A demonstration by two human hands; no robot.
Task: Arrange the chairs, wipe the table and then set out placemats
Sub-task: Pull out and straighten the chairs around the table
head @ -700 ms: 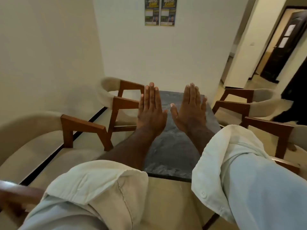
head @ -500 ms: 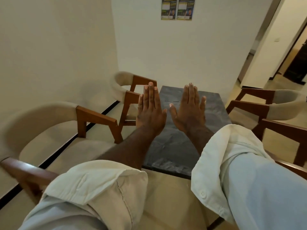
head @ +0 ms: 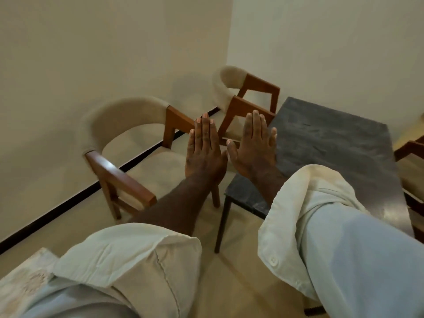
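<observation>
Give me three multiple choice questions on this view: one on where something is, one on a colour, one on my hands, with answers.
1. Where is the near chair? A) left of the table, by the wall B) on the table C) on its side
2. What colour is the table top? A) white B) dark grey C) red
3. How are the left hand and right hand? A) gripping a cloth B) fists C) flat, empty
Answers: 1 A, it stands upright beside the table's left edge; 2 B, its top is dark grey; 3 C, both outstretched, holding nothing.
</observation>
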